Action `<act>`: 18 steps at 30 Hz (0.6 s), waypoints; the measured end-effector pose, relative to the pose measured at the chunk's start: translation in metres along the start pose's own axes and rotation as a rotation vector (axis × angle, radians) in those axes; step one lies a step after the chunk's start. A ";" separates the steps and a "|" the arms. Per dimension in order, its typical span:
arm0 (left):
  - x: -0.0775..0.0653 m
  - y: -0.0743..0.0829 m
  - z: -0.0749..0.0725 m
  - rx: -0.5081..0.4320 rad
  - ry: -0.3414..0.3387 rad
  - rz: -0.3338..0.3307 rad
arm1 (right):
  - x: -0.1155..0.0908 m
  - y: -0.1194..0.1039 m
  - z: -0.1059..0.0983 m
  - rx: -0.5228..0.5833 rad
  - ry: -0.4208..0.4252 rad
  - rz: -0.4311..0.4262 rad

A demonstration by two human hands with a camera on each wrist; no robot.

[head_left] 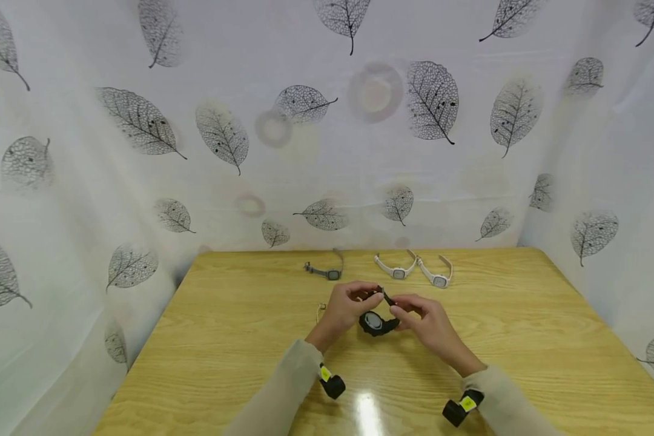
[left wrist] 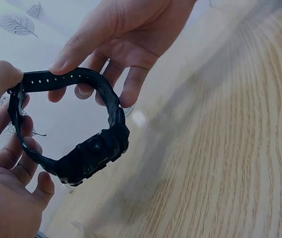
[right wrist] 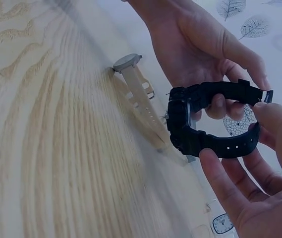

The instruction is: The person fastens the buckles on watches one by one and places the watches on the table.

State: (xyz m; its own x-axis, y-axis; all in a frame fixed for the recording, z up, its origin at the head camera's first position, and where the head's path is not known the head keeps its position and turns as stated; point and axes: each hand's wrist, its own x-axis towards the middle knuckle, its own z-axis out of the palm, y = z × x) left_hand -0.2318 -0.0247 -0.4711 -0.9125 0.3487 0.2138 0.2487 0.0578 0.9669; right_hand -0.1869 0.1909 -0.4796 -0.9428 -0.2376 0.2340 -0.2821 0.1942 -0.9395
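A black sports watch [head_left: 374, 323] is held above the table between both hands, its strap bent round into a loop. My left hand [head_left: 343, 309] pinches the buckle end of the strap; in the left wrist view its thumb lies by the buckle. With thumb and fingers, my right hand [head_left: 427, 324] pinches the holed end of the strap [left wrist: 56, 81], close to the buckle. In the right wrist view the two strap ends meet, and the watch case [right wrist: 180, 121] hangs on the opposite side of the loop. Whether the buckle is fastened I cannot tell.
A beige-strapped watch [right wrist: 138, 91] lies on the table, mostly hidden behind my left hand in the head view. Along the back lie a grey watch [head_left: 333, 274] and two white watches [head_left: 399, 273]. A leaf-patterned curtain [head_left: 327, 151] surrounds the wooden table [head_left: 223, 345].
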 end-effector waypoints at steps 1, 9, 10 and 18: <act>0.000 0.000 0.000 -0.003 -0.006 -0.002 | 0.000 0.000 0.001 -0.006 0.001 0.004; 0.001 0.002 -0.004 -0.019 -0.025 -0.030 | -0.002 0.000 0.005 0.017 0.016 0.002; 0.001 0.002 -0.005 -0.022 -0.020 -0.035 | -0.001 -0.001 0.005 0.026 0.023 -0.005; -0.001 0.003 -0.008 -0.033 0.014 -0.044 | 0.002 -0.003 0.010 0.039 0.094 -0.011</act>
State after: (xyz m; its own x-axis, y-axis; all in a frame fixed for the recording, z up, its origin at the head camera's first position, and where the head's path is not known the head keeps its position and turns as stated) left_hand -0.2329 -0.0322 -0.4671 -0.9269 0.3331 0.1731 0.1980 0.0421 0.9793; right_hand -0.1860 0.1800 -0.4790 -0.9528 -0.1486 0.2648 -0.2869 0.1542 -0.9455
